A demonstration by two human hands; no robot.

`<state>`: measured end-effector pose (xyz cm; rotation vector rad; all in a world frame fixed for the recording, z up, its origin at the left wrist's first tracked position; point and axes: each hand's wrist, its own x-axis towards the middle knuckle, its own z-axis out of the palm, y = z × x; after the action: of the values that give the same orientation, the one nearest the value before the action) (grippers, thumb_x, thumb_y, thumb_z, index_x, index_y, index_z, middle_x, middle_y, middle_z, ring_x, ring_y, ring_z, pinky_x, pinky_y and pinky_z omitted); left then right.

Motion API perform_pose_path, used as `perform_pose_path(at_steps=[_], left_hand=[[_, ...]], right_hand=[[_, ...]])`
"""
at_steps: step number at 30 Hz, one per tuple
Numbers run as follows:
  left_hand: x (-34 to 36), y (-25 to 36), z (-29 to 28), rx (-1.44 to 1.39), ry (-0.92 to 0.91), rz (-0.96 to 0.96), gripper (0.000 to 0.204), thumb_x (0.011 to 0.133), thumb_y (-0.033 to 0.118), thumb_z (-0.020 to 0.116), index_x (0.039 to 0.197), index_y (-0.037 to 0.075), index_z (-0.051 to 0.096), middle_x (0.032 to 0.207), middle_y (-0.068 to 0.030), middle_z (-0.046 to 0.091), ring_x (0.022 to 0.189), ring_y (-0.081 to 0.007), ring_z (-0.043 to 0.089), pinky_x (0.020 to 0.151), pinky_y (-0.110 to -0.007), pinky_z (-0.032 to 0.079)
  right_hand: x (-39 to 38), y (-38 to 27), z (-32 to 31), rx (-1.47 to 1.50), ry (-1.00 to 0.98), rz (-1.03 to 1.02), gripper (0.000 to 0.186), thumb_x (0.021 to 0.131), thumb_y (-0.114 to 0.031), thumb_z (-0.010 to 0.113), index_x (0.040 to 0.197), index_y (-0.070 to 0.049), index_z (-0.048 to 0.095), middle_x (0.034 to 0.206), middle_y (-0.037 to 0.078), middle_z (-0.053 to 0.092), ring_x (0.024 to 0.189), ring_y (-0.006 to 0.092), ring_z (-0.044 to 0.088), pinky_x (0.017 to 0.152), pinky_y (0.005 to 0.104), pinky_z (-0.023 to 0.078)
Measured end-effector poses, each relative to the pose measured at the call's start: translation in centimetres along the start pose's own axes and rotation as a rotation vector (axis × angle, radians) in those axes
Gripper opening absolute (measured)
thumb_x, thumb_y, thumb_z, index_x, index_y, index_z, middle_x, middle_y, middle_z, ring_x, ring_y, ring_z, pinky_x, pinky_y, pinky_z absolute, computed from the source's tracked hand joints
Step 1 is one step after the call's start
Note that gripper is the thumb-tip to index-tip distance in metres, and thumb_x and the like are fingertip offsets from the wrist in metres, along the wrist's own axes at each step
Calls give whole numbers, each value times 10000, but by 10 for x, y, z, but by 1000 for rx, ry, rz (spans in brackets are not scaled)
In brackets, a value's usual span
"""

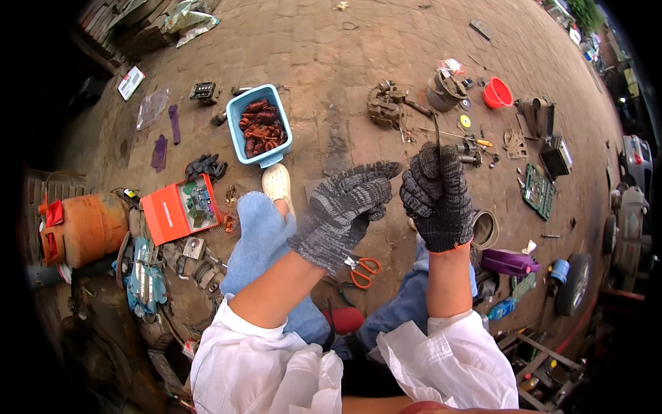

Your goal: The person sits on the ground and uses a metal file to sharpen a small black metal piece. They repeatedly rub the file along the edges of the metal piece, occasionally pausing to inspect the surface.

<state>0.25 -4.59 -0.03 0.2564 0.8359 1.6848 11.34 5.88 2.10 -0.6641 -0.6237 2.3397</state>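
Both my hands wear dark grey knitted gloves and are raised in front of my knees. My right hand is closed on a thin, dark, slightly curved strip that stands up past its fingertips. The lower part of the strip is hidden by the glove. To its left, my left hand points toward the right one, upper fingers stretched out and lower ones loosely bent. Nothing shows in it, and a small gap parts the two hands. Orange-handled scissors are below, between my legs.
A blue basin of reddish-brown copper-like coils stands ahead-left, near a red box and rusty gas cylinder. Ahead-right are a greasy metal part, a bucket, a red bowl and a green tool case.
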Motion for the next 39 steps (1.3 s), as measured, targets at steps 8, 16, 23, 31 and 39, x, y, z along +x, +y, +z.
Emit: perform_pose_path(at_steps=[8, 16, 23, 31, 39], left_hand=[[2, -4, -6, -104, -91, -96, 231, 777, 76, 587, 1000, 16, 588, 929, -58, 598, 754, -105, 551, 628, -224, 441], [-5, 11, 10, 427, 36, 3, 190, 795, 53, 577, 977, 11, 610, 897, -38, 611, 801, -102, 564, 693, -234, 461], [-8, 15, 14, 581, 102, 206, 173, 777, -8, 579, 944, -1, 618, 909, -59, 613, 824, -107, 568, 730, -224, 458], [-11, 19, 15, 770, 159, 477, 200, 751, -27, 595, 946, 5, 621, 859, -72, 608, 778, -122, 573, 693, -238, 463], [-8, 10, 3, 925, 207, 662, 143, 725, 1, 628, 866, -9, 613, 816, -97, 606, 733, -152, 580, 658, -247, 457]], right_hand=[[0, 4, 9, -564, 101, -231, 243, 751, -141, 649, 962, -41, 583, 725, -11, 572, 490, 59, 452, 405, 187, 332], [-3, 1, 8, -550, 104, -180, 240, 756, -139, 640, 955, -26, 566, 728, 6, 570, 531, 58, 471, 432, 184, 348], [-7, -3, 10, -983, 50, -323, 310, 892, -310, 461, 942, -23, 567, 635, -43, 477, 539, 33, 408, 458, 188, 298], [-13, 0, 9, -1643, -3, -664, 230, 732, -138, 597, 950, -66, 580, 858, 122, 575, 739, 286, 562, 615, 360, 429], [-11, 4, 10, -1950, -187, -960, 128, 714, -128, 639, 825, -78, 600, 738, 96, 598, 648, 282, 572, 561, 376, 425]])
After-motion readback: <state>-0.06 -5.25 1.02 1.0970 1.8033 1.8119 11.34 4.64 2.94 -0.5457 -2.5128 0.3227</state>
